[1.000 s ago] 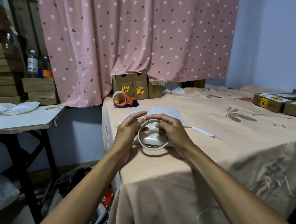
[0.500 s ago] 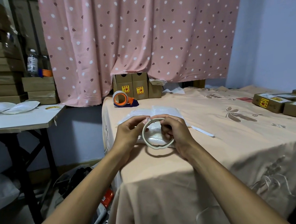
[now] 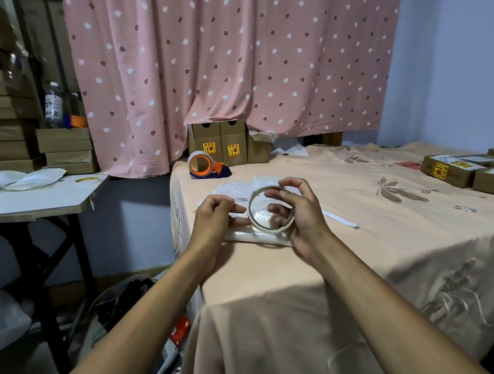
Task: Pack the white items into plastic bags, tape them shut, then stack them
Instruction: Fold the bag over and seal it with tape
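A thin roll of clear tape is held upright in my right hand, fingers through and around its ring. To its left, my left hand pinches what looks like the tape's free end with thumb and forefinger. Under both hands, on the peach cloth of the bed, lies a white item in a clear plastic bag. More clear plastic bags lie just behind the hands. A loose white strip lies to the right of my right hand.
An orange tape dispenser and small brown boxes stand at the bed's far edge under the pink curtain. Flat brown boxes sit at the right. A white side table at left carries white bagged items and a tape roll.
The tape roll has been lifted and turned more upright and moved slightly right in my right hand. My left hand has drawn a little to the left, away from the roll.
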